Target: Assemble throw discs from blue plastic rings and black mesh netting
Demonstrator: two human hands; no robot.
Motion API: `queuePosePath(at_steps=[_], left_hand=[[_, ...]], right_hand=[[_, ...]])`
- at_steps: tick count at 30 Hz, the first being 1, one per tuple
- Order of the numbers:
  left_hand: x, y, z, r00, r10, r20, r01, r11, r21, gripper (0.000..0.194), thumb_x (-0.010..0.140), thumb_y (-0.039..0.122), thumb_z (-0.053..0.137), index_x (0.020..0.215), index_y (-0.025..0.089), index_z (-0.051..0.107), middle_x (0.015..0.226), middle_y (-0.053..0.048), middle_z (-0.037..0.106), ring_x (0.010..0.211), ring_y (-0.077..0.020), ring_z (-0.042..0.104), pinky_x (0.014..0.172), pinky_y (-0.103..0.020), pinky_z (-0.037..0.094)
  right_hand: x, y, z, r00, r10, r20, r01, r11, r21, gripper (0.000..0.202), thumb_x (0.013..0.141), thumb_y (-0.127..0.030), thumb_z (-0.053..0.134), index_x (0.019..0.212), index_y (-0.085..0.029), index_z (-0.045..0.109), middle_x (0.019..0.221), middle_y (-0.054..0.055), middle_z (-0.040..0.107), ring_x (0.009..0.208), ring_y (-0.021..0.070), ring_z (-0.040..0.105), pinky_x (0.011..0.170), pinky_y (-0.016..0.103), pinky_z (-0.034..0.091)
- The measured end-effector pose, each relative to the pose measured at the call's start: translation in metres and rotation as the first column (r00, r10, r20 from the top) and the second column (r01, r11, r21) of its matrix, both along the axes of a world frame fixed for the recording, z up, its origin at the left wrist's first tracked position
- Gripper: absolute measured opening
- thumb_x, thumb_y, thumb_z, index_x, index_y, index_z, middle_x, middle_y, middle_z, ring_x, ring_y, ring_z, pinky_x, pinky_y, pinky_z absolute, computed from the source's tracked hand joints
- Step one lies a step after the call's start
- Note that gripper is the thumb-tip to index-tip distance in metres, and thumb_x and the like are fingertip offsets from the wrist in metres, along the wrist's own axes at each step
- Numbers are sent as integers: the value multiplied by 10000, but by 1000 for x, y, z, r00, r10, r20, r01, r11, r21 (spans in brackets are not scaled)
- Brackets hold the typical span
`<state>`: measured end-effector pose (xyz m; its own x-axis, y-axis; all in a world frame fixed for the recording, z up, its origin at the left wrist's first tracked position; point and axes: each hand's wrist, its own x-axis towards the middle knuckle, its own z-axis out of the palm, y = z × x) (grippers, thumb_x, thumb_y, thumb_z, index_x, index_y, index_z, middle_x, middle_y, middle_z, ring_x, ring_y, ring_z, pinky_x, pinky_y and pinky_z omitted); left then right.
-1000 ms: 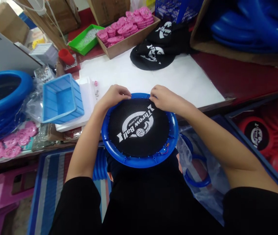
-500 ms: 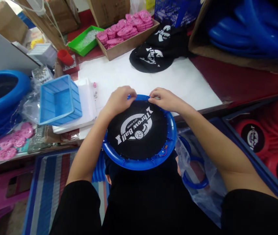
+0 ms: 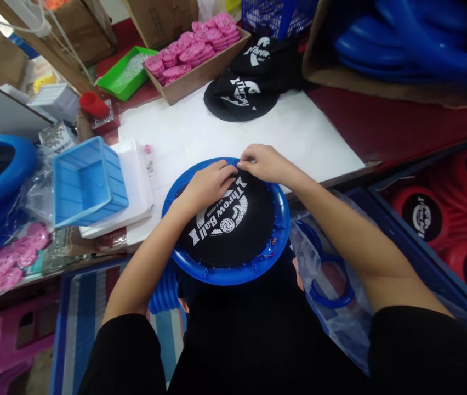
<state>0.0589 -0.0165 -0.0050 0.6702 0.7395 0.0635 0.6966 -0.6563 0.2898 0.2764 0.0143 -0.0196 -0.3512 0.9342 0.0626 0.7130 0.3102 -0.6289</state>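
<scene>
Left hand [image 3: 206, 185] slid inward onto black mesh [image 3: 233, 230] | right hand [image 3: 263, 163] fingers pinching mesh edge

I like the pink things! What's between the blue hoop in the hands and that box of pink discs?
In the head view, only bare white sheet lies between the blue hoop and the box of pink discs.

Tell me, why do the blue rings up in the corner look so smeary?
Head view: the blue rings sit at the frame's stretched edge, soft and smeared; the hoop under the left hand and right hand is sharp; light is even, shadows faint.
</scene>
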Motion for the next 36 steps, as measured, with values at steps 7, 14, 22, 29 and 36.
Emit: queuePosePath(at_steps=[7, 14, 22, 29, 36], left_hand=[[-24, 8, 19, 985, 133, 110, -133, 991, -8, 243, 1035, 280, 537, 1095, 235, 768, 1130, -103, 725, 1070, -265, 666, 966, -411, 540], [-38, 23, 19, 972, 221, 77, -211, 971, -112, 194, 984, 281, 609, 1010, 225, 793, 1063, -86, 768, 1009, -259, 674, 976, -422, 526], [-41, 27, 16, 954, 246, 171, -216, 960, -176, 106, 925, 230, 653, 886, 212, 750, 966, -49, 787, 911, -226, 673, 935, -394, 523], [-39, 39, 4, 953, 241, 183, -210, 962, -177, 91, 968, 227, 576, 929, 213, 658, 1020, -68, 741, 979, -234, 655, 953, -392, 523], [-32, 47, -6, 946, 264, 189, -237, 959, -152, 122, 992, 242, 556, 947, 220, 667, 1041, -68, 757, 987, -239, 658, 952, -391, 515]], right_hand=[[0, 6, 4, 997, 42, 63, -40, 999, -33, 104, 886, -256, 681, 792, -223, 712, 904, 90, 737, 908, 270, 663, 878, 451, 537], [-24, -12, 2, 979, 42, -201, -8, 986, 168, 167, 959, -143, 516, 964, -225, 661, 1154, 137, 686, 1124, 289, 640, 1023, 458, 518], [-31, -8, -14, 971, 117, -209, -85, 984, 155, 112, 956, -244, 654, 846, -229, 637, 1154, 125, 667, 1147, 290, 630, 1101, 473, 492], [-30, -12, -18, 961, 179, -211, -133, 968, 215, 182, 973, -257, 634, 1123, -245, 735, 1262, 125, 686, 1234, 328, 608, 1138, 547, 464], [-33, -11, -18, 962, 232, -145, -189, 947, 260, 188, 992, -240, 566, 1028, -244, 750, 1324, 144, 684, 1265, 347, 593, 1160, 581, 441]])
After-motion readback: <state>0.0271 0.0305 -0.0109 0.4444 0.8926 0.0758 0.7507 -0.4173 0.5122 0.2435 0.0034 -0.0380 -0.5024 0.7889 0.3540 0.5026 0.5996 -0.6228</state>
